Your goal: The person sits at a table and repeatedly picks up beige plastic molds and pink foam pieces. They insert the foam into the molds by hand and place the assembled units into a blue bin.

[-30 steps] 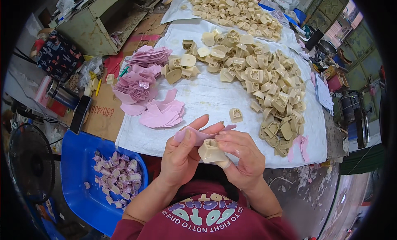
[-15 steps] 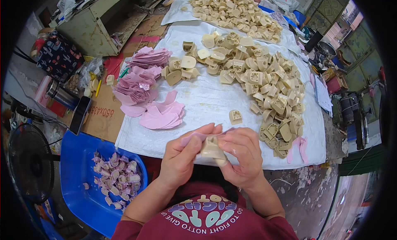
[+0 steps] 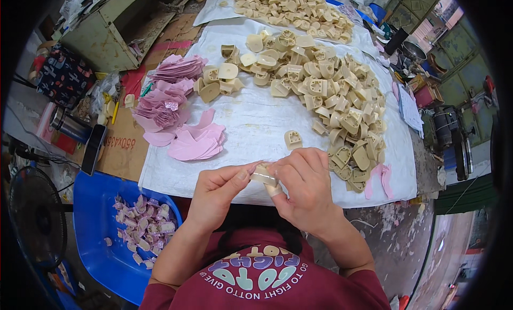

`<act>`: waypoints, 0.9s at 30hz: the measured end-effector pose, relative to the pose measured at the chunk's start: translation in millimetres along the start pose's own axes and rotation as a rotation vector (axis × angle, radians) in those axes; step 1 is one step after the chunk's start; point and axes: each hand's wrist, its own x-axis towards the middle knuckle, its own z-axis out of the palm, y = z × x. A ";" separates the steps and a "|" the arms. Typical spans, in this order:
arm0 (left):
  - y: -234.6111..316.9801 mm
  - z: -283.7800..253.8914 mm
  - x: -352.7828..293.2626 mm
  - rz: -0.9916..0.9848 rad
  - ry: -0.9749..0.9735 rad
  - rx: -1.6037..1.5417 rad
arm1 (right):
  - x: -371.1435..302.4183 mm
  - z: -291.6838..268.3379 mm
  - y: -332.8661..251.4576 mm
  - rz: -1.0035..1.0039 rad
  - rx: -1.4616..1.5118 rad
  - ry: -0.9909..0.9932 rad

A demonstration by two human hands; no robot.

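Observation:
Between my hands, just in front of the table's near edge, is a cream plastic shoe heel [image 3: 263, 176]. My left hand [image 3: 215, 195] pinches its left end between thumb and fingertips. Closed round its right side is my right hand [image 3: 303, 188], thumb underneath and fingers bent over the top. Only a thin trace of the pink piece shows at the heel's upper edge; my fingers hide the rest. A single heel [image 3: 293, 139] stands on the white cloth just beyond my hands. Cut pink pieces [image 3: 197, 142] lie fanned out to the left.
A large pile of bare heels [image 3: 342, 91] covers the table's right side. Stacked pink pieces [image 3: 165, 104] stand at left. Below the table's left edge, a blue tub [image 3: 101, 256] holds pink-covered heels [image 3: 141, 224]. Two pink strips [image 3: 380, 181] lie at right. A black fan [image 3: 37, 219] stands far left.
The heel has turned in my hands and its curved side now shows. The pink sheet held along it is now mostly out of sight. My view has shifted slightly.

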 end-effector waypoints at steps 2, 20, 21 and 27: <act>-7.9 4.2 -4.1 0.105 0.033 0.319 | -0.6 2.3 -0.5 0.017 -0.002 -0.030; 29.4 -11.2 23.0 0.021 -0.308 0.440 | -6.6 20.1 17.3 -0.082 0.202 0.048; 32.8 -14.6 23.5 0.013 -0.344 0.397 | -5.9 16.8 17.1 -0.075 0.245 0.049; 24.0 -11.7 25.5 -0.029 -0.270 0.361 | -6.2 19.2 13.8 0.012 0.269 0.051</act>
